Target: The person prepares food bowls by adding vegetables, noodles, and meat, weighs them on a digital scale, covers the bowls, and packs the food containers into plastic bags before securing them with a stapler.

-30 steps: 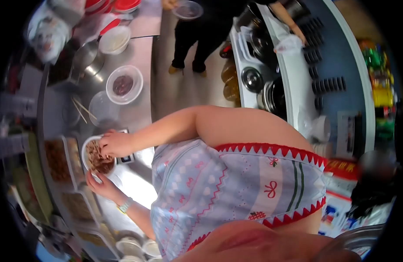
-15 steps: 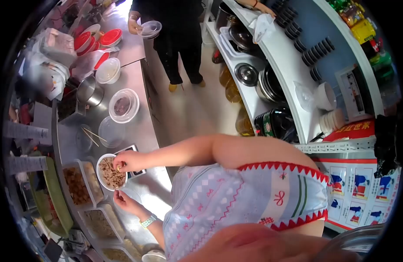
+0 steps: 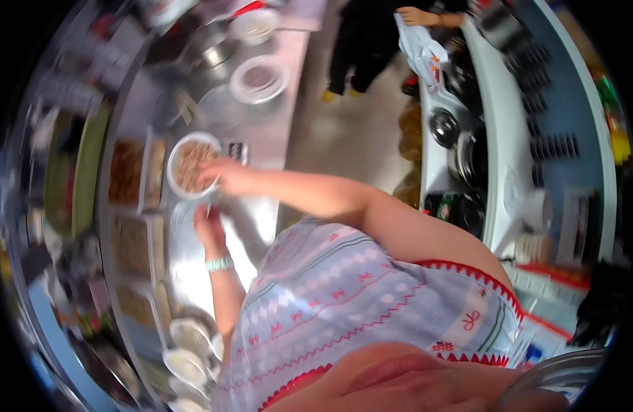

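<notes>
A white round bowl (image 3: 172,168) filled with shredded, brownish food that looks like meat (image 3: 191,156) stands on the metal counter. Over the bowl's near edge, my right hand (image 3: 227,177) has its fingers drawn together at the food; motion blur hides what is between them. My left hand (image 3: 210,230), with a pale green band (image 3: 219,264) at the wrist, is curled just beside the bowl, its fingertips close to the rim. Whatever those fingers may hold is too blurred to make out. Behind the bowl, part of a small scale (image 3: 237,152) with a dark display shows.
Clear tubs of brown chunks (image 3: 126,175) and paler food (image 3: 133,244) line the counter's far side. A lidded white bowl (image 3: 260,79) and a metal pot (image 3: 212,47) stand to my right, stacked white bowls (image 3: 186,366) to my left. A person in black (image 3: 368,41) holds a white bag (image 3: 419,48).
The view has turned and shifted, and is blurrier. Both hands stay by the bowl, my left hand slightly lower beside it. The other person, earlier with a clear lidded container, has shifted toward the shelves.
</notes>
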{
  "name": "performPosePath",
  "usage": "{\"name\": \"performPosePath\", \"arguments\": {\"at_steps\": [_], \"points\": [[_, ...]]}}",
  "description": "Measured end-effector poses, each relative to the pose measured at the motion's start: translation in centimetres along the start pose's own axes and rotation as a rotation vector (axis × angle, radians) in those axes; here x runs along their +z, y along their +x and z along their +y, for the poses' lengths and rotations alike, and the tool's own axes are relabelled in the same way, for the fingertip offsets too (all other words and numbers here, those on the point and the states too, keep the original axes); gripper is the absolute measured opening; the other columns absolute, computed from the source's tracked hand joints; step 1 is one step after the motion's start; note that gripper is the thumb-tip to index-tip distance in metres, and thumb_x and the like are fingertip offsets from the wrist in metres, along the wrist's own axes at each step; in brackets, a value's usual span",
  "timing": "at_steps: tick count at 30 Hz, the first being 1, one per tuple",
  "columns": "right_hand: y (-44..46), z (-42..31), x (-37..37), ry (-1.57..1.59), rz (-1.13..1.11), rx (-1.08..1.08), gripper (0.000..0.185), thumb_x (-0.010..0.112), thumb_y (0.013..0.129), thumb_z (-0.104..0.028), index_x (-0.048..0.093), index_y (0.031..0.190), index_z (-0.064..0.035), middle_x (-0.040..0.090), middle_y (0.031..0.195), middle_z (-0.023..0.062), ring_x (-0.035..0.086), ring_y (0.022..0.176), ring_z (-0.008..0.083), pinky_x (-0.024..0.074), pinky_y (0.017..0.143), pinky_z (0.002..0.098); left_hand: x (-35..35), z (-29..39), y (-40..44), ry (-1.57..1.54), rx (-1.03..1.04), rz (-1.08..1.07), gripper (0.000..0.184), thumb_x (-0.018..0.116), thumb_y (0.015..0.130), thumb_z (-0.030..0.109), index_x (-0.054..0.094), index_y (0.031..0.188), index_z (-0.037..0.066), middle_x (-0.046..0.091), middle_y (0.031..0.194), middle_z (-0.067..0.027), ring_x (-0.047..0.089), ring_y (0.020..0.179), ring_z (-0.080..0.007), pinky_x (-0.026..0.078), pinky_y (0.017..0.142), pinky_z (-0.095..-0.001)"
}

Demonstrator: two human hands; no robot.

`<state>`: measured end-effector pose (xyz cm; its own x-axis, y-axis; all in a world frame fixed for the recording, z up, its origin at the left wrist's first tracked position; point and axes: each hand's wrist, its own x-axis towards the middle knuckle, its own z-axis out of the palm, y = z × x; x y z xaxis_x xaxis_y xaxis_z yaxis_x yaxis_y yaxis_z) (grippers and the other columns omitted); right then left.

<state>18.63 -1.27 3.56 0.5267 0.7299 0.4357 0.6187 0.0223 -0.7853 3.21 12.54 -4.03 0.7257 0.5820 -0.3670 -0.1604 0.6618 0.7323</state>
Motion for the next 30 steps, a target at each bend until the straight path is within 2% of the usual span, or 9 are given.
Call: {"name": "performPosePath", "arguments": {"at_steps": [2, 4, 8, 14, 17, 20, 24, 27, 30], "points": [[-0.7, 2.1, 0.1, 0.526, -0.101, 0.407, 0.044, 0.061, 0.076, 0.007, 0.067, 0.113, -0.0166, 0.061, 0.128, 0.0134, 0.055, 0.122, 0.0285, 0.0444, 0.102, 0.0380, -1.0, -1.4, 1.2, -0.069, -0.040, 0.031, 0.018, 0.057, 0.093, 0.009, 0.056, 0.110, 0.004, 0.060, 0.102, -0.0086, 0.059, 0.090, -0.0210, 0.052, 0.082, -0.0347], [-1.1, -1.8, -3.6, 0.008, 0.029, 0.129, 0.033, 0.069, 0.077, -0.001, 0.066, 0.109, -0.0101, 0.065, 0.117, 0.0091, 0.055, 0.122, 0.0256, 0.0404, 0.104, 0.0386, 0.0, -1.4, 1.4, -0.006, -0.031, -0.029, 0.013, 0.054, 0.097, 0.014, 0.059, 0.105, 0.005, 0.061, 0.103, -0.0089, 0.061, 0.096, -0.0238, 0.052, 0.086, -0.0368], [-2.3, 0.6, -7.2, 0.543, 0.279, 0.568, 0.016, 0.058, 0.092, -0.005, 0.063, 0.107, -0.0008, 0.064, 0.092, 0.0029, 0.059, 0.086, 0.0123, 0.0480, 0.080, 0.0258, 4.7, 0.2, 3.4, -0.050, -0.033, 0.051, 0.022, 0.057, 0.097, 0.014, 0.054, 0.115, 0.000, 0.059, 0.107, -0.0100, 0.062, 0.095, -0.0250, 0.055, 0.086, -0.0361], [-2.9, 0.5, -8.5, 0.540, 0.304, 0.765, 0.024, 0.060, 0.093, -0.011, 0.063, 0.116, -0.0051, 0.063, 0.101, 0.0069, 0.060, 0.089, 0.0155, 0.0488, 0.080, 0.0273, 6.2, 1.2, 1.9, -0.076, 0.004, 0.117, 0.018, 0.053, 0.097, 0.011, 0.053, 0.112, 0.000, 0.057, 0.108, -0.0110, 0.062, 0.095, -0.0252, 0.056, 0.084, -0.0356], [-0.1, 1.9, -7.3, -0.224, 0.016, 0.102, 0.029, 0.065, 0.086, -0.016, 0.068, 0.115, -0.0205, 0.053, 0.128, 0.0163, 0.054, 0.113, 0.0306, 0.0430, 0.099, 0.0403, 7.2, 1.5, 2.0, -0.228, 0.025, 0.096, 0.015, 0.056, 0.095, 0.011, 0.052, 0.107, 0.004, 0.057, 0.102, -0.0074, 0.060, 0.088, -0.0211, 0.055, 0.080, -0.0323], [3.3, 1.2, -5.1, -0.609, -0.052, -0.036, 0.027, 0.065, 0.085, -0.025, 0.070, 0.111, -0.0234, 0.049, 0.135, 0.0162, 0.047, 0.122, 0.0342, 0.0354, 0.106, 0.0493, 7.9, 0.8, 2.6, -0.156, 0.079, 0.171, 0.011, 0.056, 0.095, 0.011, 0.051, 0.102, 0.005, 0.057, 0.100, -0.0069, 0.060, 0.088, -0.0213, 0.055, 0.081, -0.0332], [6.5, 5.2, -5.4, -0.694, -0.351, -0.250, 0.032, 0.065, 0.083, -0.031, 0.068, 0.115, -0.0297, 0.042, 0.142, 0.0145, 0.043, 0.127, 0.0346, 0.0319, 0.107, 0.0555, 8.4, -0.4, 2.5, -0.211, 0.163, 0.280, 0.007, 0.057, 0.095, 0.009, 0.051, 0.097, 0.008, 0.059, 0.094, -0.0058, 0.058, 0.081, -0.0182, 0.056, 0.084, -0.0368], [9.0, 6.7, -6.1, -0.306, -0.361, -0.219, 0.031, 0.064, 0.084, -0.030, 0.068, 0.114, -0.0300, 0.040, 0.144, 0.0120, 0.040, 0.129, 0.0357, 0.0329, 0.106, 0.0542, 9.0, -0.8, 2.7, -0.198, 0.173, 0.319, 0.006, 0.057, 0.095, 0.011, 0.051, 0.096, 0.009, 0.059, 0.091, -0.0040, 0.058, 0.079, -0.0159, 0.057, 0.083, -0.0366], [11.6, 5.7, -6.6, -0.404, -0.316, -0.453, 0.025, 0.065, 0.084, -0.030, 0.070, 0.108, -0.0249, 0.056, 0.129, 0.0094, 0.053, 0.117, 0.0306, 0.0341, 0.106, 0.0510, 10.8, -0.7, 2.2, -0.230, 0.216, 0.432, 0.006, 0.056, 0.096, 0.011, 0.051, 0.095, 0.010, 0.059, 0.090, -0.0033, 0.059, 0.079, -0.0158, 0.057, 0.083, -0.0367]]}}
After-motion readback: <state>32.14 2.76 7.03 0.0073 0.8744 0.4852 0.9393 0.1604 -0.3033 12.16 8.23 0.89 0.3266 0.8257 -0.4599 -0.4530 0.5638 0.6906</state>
